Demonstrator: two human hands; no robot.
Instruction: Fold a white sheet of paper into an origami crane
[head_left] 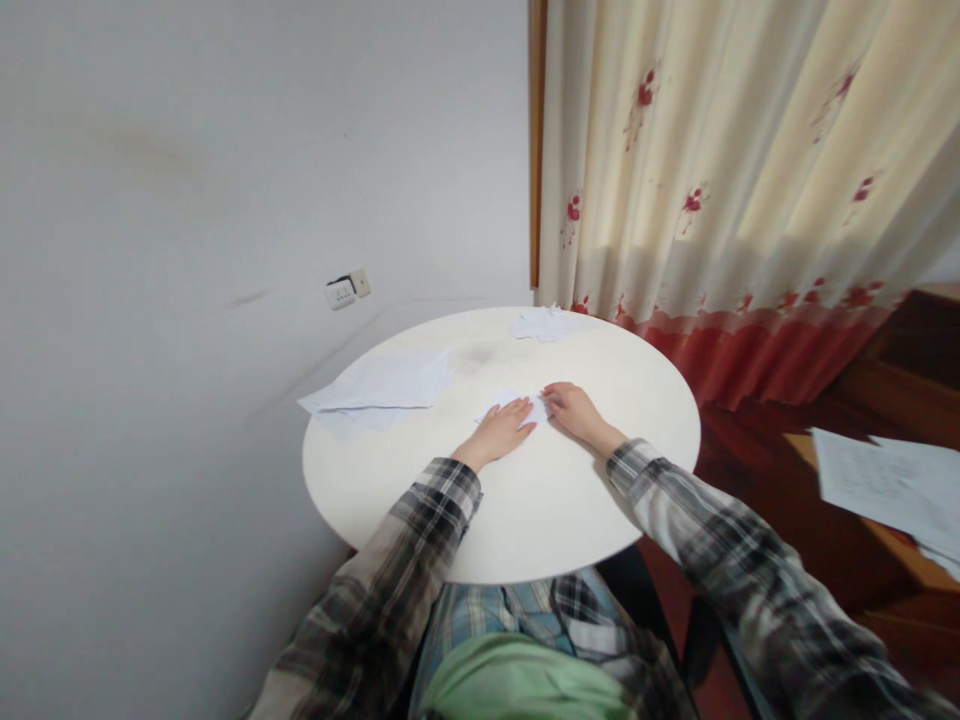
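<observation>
A small piece of white paper (538,411) lies on the round white table, partly covered by my hands. My left hand (504,430) rests flat on its left side, fingers stretched out and pointing right. At the paper's right edge, my right hand (574,408) has its fingers bent together in a pinch on the paper. How much of the sheet lies beneath the left palm is hidden.
The round table (525,530) stands against the wall. A stack of white paper sheets (382,382) is on its left, and several paper pieces (547,323) are at the far edge. More sheets (885,480) lie on wooden furniture at right. A curtain (720,200) hangs behind.
</observation>
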